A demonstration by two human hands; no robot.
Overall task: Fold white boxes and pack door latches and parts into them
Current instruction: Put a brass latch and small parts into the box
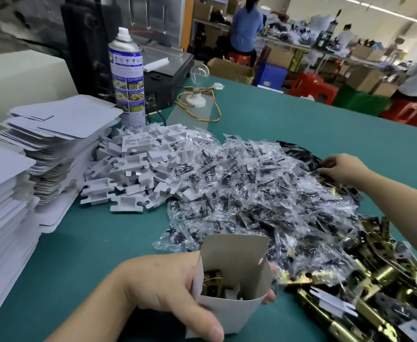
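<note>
**Head view.** The left hand [163, 287] is wrapped round the white box [234, 285] at the near edge of the green table [301, 114]. The thumb lies across the near wall, and fingertips [269, 296] show past the far side. The box stands mouth up with its top flap raised. Inside it lie one brass latch [211, 283] and a white insert [237, 291].

The right hand [338, 169] is well apart from the box, reached out to the far side of the heap. Its fingers are bent down onto the black plates [298, 149]. I cannot tell whether it has one pinched.

**Assessment.** The box looks part-filled, and the step in hand appears to be fetching a further part. To do it well I would:
- take a single piece, clear of the bagged screws [251, 191] beside it;
- keep the box upright with the flap back;
- grip lightly enough not to buckle the card walls;
- slide the piece down alongside the latch rather than across the mouth.

**Also present.** There are loose latches [375, 277] at right, spare inserts [138, 166] heaped at centre-left, and flat box blanks [54, 129] stacked at left.

**Writing.** The spray can [127, 77] carries a blue label with picture panels and small print, none of it legible to me. I can read no brand or marking on the box or the blanks.
</note>
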